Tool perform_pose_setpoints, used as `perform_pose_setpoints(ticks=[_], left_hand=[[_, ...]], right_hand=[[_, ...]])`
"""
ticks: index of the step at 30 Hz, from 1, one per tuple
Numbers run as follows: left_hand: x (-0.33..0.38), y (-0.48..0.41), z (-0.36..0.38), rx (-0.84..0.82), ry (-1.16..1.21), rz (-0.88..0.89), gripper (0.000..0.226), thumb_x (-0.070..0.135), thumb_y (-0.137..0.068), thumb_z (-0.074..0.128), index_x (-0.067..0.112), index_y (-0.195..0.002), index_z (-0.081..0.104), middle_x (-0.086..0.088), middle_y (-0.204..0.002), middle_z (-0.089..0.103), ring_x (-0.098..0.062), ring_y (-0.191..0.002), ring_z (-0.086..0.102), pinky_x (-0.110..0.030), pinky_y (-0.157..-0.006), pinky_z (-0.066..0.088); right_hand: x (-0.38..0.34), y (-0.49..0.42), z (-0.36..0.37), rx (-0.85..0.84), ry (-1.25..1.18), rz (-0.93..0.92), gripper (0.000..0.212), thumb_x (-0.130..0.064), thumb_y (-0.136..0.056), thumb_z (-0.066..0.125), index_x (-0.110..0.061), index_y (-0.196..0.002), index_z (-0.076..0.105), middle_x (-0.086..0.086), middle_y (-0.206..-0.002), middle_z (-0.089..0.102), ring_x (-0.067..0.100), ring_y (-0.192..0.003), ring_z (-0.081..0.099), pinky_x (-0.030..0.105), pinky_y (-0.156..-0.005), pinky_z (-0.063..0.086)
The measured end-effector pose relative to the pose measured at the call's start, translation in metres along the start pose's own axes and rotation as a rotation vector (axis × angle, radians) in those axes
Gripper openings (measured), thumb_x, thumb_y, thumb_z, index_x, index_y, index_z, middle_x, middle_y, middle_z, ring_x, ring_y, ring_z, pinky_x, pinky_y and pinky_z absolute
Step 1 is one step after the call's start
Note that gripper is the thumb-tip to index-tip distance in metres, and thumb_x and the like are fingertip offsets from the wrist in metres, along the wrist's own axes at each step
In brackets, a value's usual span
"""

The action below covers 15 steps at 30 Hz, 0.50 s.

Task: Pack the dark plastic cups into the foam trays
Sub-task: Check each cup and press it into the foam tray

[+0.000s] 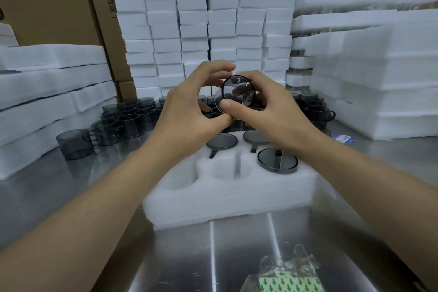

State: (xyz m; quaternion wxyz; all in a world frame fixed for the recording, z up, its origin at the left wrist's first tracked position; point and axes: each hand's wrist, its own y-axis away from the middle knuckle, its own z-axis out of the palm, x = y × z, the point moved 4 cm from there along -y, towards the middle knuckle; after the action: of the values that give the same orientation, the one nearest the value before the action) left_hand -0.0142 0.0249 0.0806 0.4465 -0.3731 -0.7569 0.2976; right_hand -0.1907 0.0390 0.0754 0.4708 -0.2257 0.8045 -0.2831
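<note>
Above the far edge of the white foam tray (237, 197), I've got both hands on one smoky dark see-through plastic cup (238, 92). The left hand (189, 106) curls round its left and far side. The right hand (265, 111) takes it from the right, thumb pressed on the near edge. So both grips are grasping that one cup, and neither is free. A round end faces me, and I can't say for sure whether it's the base or the mouth.

Down in the tray, three packed dark cups show flat round faces up: two in the far row (222, 142) and one at near right (277, 160), handles laid in the cut slots. Two empty pockets (224, 168) wait at near left and near middle. Beyond the tray, a crowd of loose dark cups (128, 116) stands on the steel counter (260, 244).

My read on handling: light, stiff and thin-walled, with a glossy skin that could slip and will probably show prints. I'd keep the hold across the barrel, fingers opposite thumb, and leave the handle clear so it can line up with its slot. The foam looks soft and snug, so I'd press evenly on the flat end and not squeeze the wall.
</note>
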Motion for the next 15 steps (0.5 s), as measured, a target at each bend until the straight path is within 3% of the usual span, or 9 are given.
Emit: perform_pose_setpoints(ticks=[5, 11, 15], left_hand=[[-0.003, -0.0004, 0.0005, -0.069, -0.016, -0.05, 0.072, 0.015, -0.079, 0.082, 0.036, -0.145, 0.061, 0.022, -0.134, 0.069, -0.004, -0.126, 0.066, -0.044, -0.101, 0.06], [-0.0009, 0.0003, 0.0023, -0.1, -0.075, -0.048, 0.064, 0.03, -0.076, 0.08, 0.041, -0.136, 0.063, 0.022, -0.129, 0.071, -0.004, -0.122, 0.066, -0.042, -0.096, 0.059], [-0.001, 0.0006, 0.0025, -0.102, -0.038, -0.066, 0.063, 0.031, -0.076, 0.082, 0.038, -0.135, 0.063, 0.022, -0.124, 0.074, -0.004, -0.121, 0.067, -0.04, -0.092, 0.06]], right_hand=[[-0.0061, 0.0012, 0.0016, 0.009, 0.007, -0.033, 0.054, -0.05, -0.079, 0.09, -0.038, -0.124, 0.063, -0.016, -0.112, 0.07, 0.003, -0.096, 0.074, 0.011, -0.079, 0.053], [-0.0001, 0.0003, 0.0026, -0.015, 0.016, 0.002, 0.057, -0.051, -0.075, 0.093, -0.039, -0.117, 0.057, -0.014, -0.106, 0.064, 0.013, -0.082, 0.072, 0.022, -0.074, 0.058], [0.0011, -0.0001, 0.0026, -0.032, 0.007, 0.009, 0.056, -0.054, -0.075, 0.092, -0.042, -0.116, 0.057, -0.013, -0.108, 0.067, 0.01, -0.087, 0.072, 0.026, -0.079, 0.059]])
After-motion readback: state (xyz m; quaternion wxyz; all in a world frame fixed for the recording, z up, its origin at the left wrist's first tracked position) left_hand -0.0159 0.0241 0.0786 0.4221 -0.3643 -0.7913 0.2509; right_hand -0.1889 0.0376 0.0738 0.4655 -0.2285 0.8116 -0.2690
